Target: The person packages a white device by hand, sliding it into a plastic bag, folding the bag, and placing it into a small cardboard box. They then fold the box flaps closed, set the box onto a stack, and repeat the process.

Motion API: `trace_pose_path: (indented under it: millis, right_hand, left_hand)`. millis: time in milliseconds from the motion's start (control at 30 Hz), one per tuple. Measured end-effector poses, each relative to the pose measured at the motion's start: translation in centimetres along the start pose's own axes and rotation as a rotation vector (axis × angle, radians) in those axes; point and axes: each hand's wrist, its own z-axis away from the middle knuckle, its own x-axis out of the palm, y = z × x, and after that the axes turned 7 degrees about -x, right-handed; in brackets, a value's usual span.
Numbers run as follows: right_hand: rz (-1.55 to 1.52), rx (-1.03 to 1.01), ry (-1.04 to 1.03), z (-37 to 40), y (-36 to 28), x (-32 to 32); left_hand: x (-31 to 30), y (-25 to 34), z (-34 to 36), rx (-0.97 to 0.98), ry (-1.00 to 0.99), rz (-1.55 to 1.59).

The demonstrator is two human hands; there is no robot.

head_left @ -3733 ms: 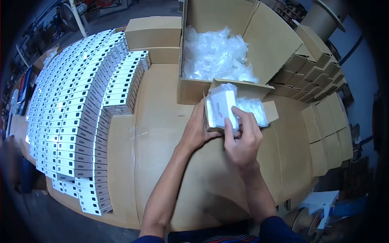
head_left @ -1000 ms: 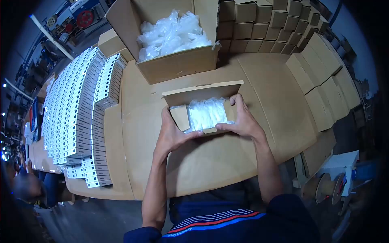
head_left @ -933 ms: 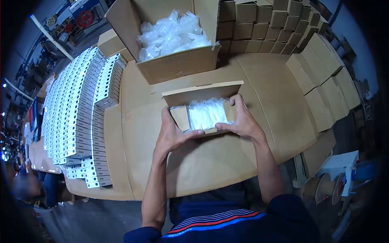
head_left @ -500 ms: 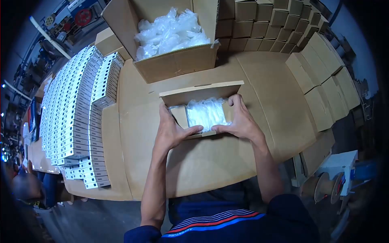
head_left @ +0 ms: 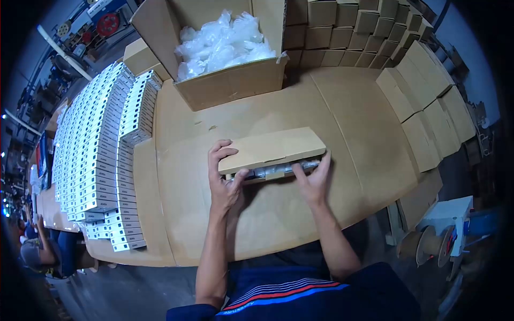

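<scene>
A small cardboard box sits in front of me, its lid folded most of the way down. Through the gap at the near edge shows clear plastic wrapping. My left hand grips the box's left end, fingers over the lid's corner and thumb at the front gap. At the right end, my right hand holds the box, its thumb or a finger at the opening under the lid. What lies inside is mostly hidden by the lid.
A large open carton of clear plastic bags stands behind. White labelled boxes are stacked at left. Brown boxes line the back, more brown boxes the right. A spool is at lower right; another person at lower left.
The lid stood upright and now leans down over the plastic wrapping. Both hands have shifted on the box's ends, and the right wrist has come down and inward.
</scene>
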Motion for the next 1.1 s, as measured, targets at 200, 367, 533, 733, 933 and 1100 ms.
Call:
trace_pose_path:
  millis: [200, 367, 533, 733, 933, 1100]
  right_hand:
    - [0.386, -0.318, -0.075, 4.1, -3.3, 0.4]
    - [0.423, -0.257, -0.102, 4.3, -3.3, 0.9]
    - [0.362, -0.258, -0.080, 4.4, -3.8, 0.7]
    - [0.451, -0.307, -0.075, 4.0, -4.3, 0.4]
    - [0.492, -0.408, -0.203, 2.6, -4.3, -1.2]
    - [0.242, -0.227, -0.003, 1.8, -4.4, -1.5]
  left_hand:
    - [0.0, -0.1, 0.2, 0.015, 0.017, -0.037]
    - [-0.1, 0.2, 0.4, 0.020, 0.001, -0.048]
    - [-1.0, 0.8, 2.3, 0.109, -0.038, -0.226]
    - [-1.3, 3.6, 3.0, 0.177, -0.061, -0.662]
    - [0.4, 6.0, 3.5, 0.218, -0.232, -0.836]
    - [2.0, 4.3, 4.2, 0.338, -0.144, -0.743]
